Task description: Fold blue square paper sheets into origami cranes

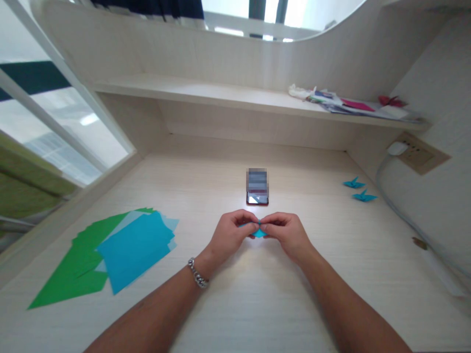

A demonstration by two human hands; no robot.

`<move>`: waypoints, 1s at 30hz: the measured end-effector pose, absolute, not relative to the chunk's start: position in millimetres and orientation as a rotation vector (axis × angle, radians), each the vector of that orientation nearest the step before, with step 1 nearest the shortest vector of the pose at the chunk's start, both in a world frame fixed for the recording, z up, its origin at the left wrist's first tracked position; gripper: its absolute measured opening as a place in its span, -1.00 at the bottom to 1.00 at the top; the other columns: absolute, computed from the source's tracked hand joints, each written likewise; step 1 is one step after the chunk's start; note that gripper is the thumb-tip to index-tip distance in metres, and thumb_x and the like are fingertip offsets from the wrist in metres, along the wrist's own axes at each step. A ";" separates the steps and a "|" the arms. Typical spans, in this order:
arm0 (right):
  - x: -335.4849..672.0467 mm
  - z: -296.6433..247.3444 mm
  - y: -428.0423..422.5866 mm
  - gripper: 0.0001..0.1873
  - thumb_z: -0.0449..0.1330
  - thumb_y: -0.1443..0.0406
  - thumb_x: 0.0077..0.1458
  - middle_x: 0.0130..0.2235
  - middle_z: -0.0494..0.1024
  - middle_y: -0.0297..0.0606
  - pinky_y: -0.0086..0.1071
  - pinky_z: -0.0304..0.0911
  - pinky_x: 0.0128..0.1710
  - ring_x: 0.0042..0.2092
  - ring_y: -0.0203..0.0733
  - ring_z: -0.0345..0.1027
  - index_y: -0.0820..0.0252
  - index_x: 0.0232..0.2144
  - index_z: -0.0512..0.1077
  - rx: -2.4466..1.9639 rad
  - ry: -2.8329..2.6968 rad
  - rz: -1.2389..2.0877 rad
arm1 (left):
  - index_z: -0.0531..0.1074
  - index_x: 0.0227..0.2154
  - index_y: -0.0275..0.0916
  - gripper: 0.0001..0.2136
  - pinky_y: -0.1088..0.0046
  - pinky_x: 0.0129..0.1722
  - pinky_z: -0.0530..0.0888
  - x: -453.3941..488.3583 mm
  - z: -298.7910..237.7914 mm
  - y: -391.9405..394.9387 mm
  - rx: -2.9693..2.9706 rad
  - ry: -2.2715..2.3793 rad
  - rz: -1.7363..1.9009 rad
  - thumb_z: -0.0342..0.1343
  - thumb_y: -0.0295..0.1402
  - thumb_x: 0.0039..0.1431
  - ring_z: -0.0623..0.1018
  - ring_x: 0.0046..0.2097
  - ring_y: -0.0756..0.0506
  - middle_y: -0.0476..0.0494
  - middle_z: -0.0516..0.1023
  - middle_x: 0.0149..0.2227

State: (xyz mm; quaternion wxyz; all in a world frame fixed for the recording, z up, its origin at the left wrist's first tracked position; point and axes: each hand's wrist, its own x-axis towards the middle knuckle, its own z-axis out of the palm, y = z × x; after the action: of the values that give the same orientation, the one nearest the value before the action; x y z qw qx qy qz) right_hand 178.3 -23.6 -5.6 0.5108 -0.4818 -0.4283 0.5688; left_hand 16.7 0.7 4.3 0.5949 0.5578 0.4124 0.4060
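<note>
Between my two hands is a small folded piece of blue paper (259, 233), mostly covered by the fingers. My left hand (235, 229) pinches its left side, thumb on top. On the other side, my right hand (285, 230) pinches it too, and the fingertips of both hands nearly meet at its top. Just beyond the hands a phone (257, 198) lies on the desk, its screen lit and partly blurred. Two folded blue paper cranes (364, 196) stand at the right of the desk.
Blue paper sheets (138, 250) overlap green sheets (69, 274) on the left of the desk. A shelf (221, 98) runs along the back, with papers and a plastic bag (300, 91) at its right. A white cable (397, 208) hangs from the wall socket (423, 153).
</note>
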 end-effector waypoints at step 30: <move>182.1 -9.5 -21.7 -0.81 0.31 0.28 -0.14 -0.40 0.58 -0.21 -0.31 0.36 -0.33 -0.37 -0.18 0.44 0.26 -0.40 0.54 -1.267 -1.197 1.260 | 0.48 -0.38 -0.34 -0.91 0.43 -0.35 0.48 14.9 -5.9 2.6 1.249 0.878 0.921 0.15 -0.46 0.01 0.51 -0.37 -0.04 -0.12 0.53 -0.41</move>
State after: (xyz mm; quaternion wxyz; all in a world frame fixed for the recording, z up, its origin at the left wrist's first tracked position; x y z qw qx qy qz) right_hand 182.1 -21.7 -9.5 0.4755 -0.5184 -0.4895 0.5153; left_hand 14.9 2.6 -5.9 0.6282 0.5450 0.3832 0.4018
